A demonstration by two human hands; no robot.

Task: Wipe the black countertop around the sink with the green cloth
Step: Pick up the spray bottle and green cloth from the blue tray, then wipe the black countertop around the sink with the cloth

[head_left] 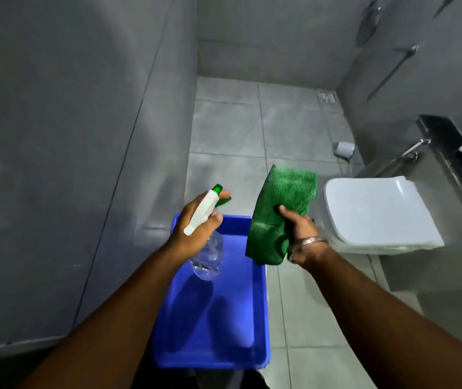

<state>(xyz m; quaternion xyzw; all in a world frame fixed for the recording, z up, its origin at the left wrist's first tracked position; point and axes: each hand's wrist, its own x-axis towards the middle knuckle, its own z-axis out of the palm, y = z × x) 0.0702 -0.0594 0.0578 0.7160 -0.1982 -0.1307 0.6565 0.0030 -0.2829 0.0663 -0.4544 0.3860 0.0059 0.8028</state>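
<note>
One green cloth (281, 211) gripped in the right hand (298, 230) at 3 o'clock; the left hand (196, 227) clasps one spray bottle (206, 237) (clear-bodied) above one blue tub (213, 357).

Above a blue tub (260, 318), the left hand (196, 228) holds a spray bottle (206, 237); the right hand (300, 231) clasps the green cloth (283, 209).

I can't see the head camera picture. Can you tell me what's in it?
A person's right hand holds up a folded green cloth, and the left hand grips a clear spray bottle with a white and green nozzle. Both are above an empty blue tub on a grey tiled bathroom floor. A white toilet with its lid shut is on the right.
</note>
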